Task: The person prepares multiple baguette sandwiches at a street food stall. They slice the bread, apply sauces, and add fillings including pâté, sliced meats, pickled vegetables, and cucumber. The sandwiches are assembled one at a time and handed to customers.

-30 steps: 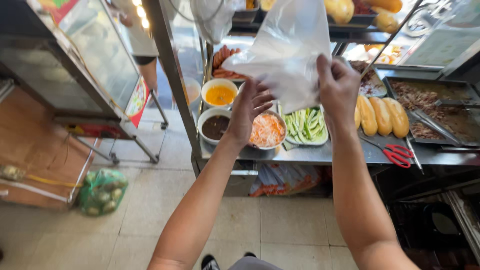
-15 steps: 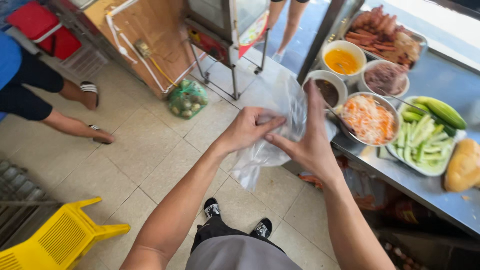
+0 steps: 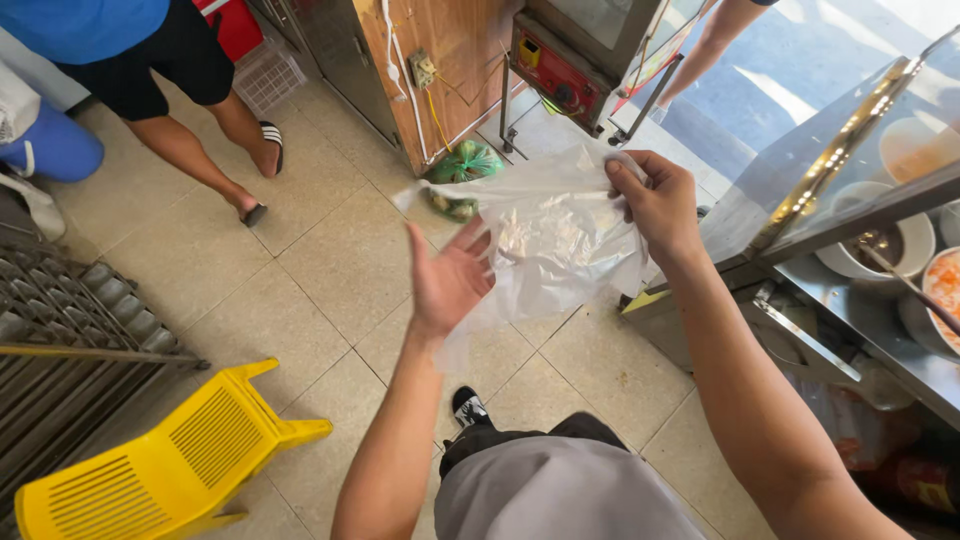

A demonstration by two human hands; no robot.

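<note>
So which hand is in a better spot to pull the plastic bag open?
Probably the left hand. It is open and flat against the clear plastic bag, fingers free. The right hand is already pinching the bag's top edge, so it is busy holding it up.

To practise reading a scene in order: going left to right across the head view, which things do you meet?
Yellow plastic stool → left hand → clear plastic bag → right hand → bowl of dark sauce.
</note>
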